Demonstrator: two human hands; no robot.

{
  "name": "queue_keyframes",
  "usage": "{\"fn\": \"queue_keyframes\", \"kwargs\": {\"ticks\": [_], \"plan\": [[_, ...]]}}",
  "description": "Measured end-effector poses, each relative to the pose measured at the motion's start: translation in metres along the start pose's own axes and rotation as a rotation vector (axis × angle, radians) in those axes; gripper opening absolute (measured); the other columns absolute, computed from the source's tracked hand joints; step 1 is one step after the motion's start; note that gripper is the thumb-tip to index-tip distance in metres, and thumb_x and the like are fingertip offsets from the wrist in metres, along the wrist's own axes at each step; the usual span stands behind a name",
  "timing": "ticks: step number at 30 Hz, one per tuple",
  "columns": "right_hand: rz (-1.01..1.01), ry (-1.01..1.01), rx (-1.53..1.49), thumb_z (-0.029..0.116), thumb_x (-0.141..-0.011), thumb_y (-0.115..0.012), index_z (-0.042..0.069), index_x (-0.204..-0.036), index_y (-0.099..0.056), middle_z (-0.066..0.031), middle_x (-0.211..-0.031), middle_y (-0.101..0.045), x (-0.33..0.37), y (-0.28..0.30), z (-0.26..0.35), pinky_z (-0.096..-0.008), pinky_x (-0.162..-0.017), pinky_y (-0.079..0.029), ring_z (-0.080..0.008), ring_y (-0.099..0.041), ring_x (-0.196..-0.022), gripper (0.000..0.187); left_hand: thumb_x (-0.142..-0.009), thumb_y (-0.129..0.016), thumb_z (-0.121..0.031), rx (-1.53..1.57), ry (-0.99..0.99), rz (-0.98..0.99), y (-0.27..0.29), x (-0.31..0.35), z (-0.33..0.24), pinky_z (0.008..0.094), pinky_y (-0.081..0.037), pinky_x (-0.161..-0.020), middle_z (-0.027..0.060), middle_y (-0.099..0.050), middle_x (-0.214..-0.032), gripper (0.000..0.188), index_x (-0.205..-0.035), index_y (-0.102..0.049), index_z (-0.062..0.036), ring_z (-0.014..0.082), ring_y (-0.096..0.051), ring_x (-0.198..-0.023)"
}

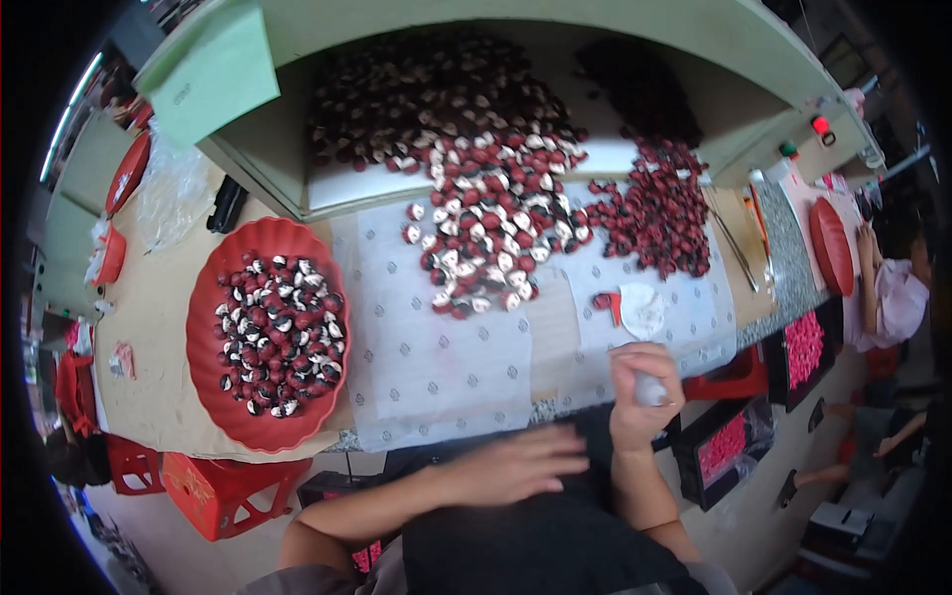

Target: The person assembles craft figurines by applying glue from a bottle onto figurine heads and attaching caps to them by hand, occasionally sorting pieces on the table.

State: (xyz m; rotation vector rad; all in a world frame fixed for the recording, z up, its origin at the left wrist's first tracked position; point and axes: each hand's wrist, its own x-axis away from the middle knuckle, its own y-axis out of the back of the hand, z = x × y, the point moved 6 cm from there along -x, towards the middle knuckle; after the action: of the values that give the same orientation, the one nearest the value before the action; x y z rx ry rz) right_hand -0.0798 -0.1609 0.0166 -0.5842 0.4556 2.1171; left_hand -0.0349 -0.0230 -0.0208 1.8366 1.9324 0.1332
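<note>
My right hand point(643, 402) is closed round a small whitish bottle point(651, 389) just in front of the table's near edge. To its left my left hand point(526, 462) hangs above my dark apron point(496, 540), fingers stretched out, slightly blurred, with nothing in it. On the patterned white paper point(436, 357) lies a pile of small round red, black and white pieces point(491, 233). Dark red pieces point(654, 213) form a second heap to its right. A round white item point(642, 309) lies beyond my right hand, a small red piece point(607, 303) beside it.
At left a red scalloped dish point(203, 327) holds many of the same tricolour pieces. A pale green hood point(684, 40) overhangs the far side. Thin metal tweezers point(734, 248) lie at right. Red stools point(213, 496) and black crates of pink pieces point(719, 446) stand below. Another person point(888, 297) sits at far right.
</note>
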Motion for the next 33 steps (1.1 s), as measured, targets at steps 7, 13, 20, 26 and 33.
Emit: {"fn": "queue_keyframes", "kwargs": {"ticks": [7, 13, 20, 26, 33], "plan": [[-0.215, -0.056, 0.082, -0.01, -0.071, -0.049, -0.001, -0.079, -0.048, -0.0121, -0.08, -0.051, 0.012, 0.061, 0.011, -0.0208, -0.053, -0.038, -0.011, -0.044, -0.059, 0.012, -0.084, -0.045, -0.032, -0.436, 0.549, 0.075, -0.013, -0.002, 0.074, 0.0348, -0.037, -0.086, 0.0162, -0.046, -0.112, 0.041, -0.113, -0.044, -0.004, 0.0294, -0.046, -0.1], [-0.208, -0.087, 0.049, -0.009, -0.072, -0.052, -0.001, -0.079, -0.05, -0.0106, -0.079, -0.052, 0.025, 0.069, 0.007, -0.0196, -0.055, -0.038, -0.0097, -0.045, -0.06, 0.011, -0.079, -0.051, -0.025, -0.722, 0.32, -0.107, -0.015, -0.003, 0.07, 0.0379, -0.04, -0.079, 0.0151, -0.05, -0.1, 0.033, -0.105, -0.048, -0.0055, 0.0318, -0.049, -0.091], [-0.185, -0.185, 0.003, -0.007, -0.069, -0.057, -0.001, -0.087, -0.049, -0.0091, -0.085, -0.052, 0.032, 0.068, 0.012, -0.0218, -0.068, -0.039, -0.0131, -0.049, -0.07, 0.021, -0.078, -0.048, -0.017, -0.651, 0.457, -0.352, -0.017, 0.0, 0.098, 0.0391, -0.043, -0.075, 0.0164, -0.051, -0.095, 0.028, -0.103, -0.049, -0.0057, 0.0321, -0.052, -0.088], [-0.119, -0.106, -0.111, -0.001, -0.066, -0.046, 0.0, -0.101, -0.032, -0.0131, -0.097, -0.039, 0.035, 0.066, 0.007, -0.0233, -0.059, -0.038, -0.0127, -0.044, -0.066, 0.037, -0.079, -0.044, -0.011, -1.32, -0.018, -0.246, -0.034, -0.022, 0.045, 0.0378, -0.045, -0.069, 0.014, -0.054, -0.091, 0.021, -0.098, -0.051, -0.005, 0.0302, -0.056, -0.081], [0.087, -0.131, -0.328, -0.002, -0.072, -0.042, -0.001, -0.099, -0.035, -0.0154, -0.1, -0.037, 0.015, 0.05, 0.027, -0.0277, -0.062, -0.043, -0.0172, -0.049, -0.073, 0.028, -0.077, -0.052, -0.003, -0.081, 0.183, -0.008, -0.017, -0.034, -0.009, 0.027, -0.046, -0.071, 0.0118, -0.055, -0.097, 0.023, -0.1, -0.053, -0.0007, 0.022, -0.057, -0.081]]}}
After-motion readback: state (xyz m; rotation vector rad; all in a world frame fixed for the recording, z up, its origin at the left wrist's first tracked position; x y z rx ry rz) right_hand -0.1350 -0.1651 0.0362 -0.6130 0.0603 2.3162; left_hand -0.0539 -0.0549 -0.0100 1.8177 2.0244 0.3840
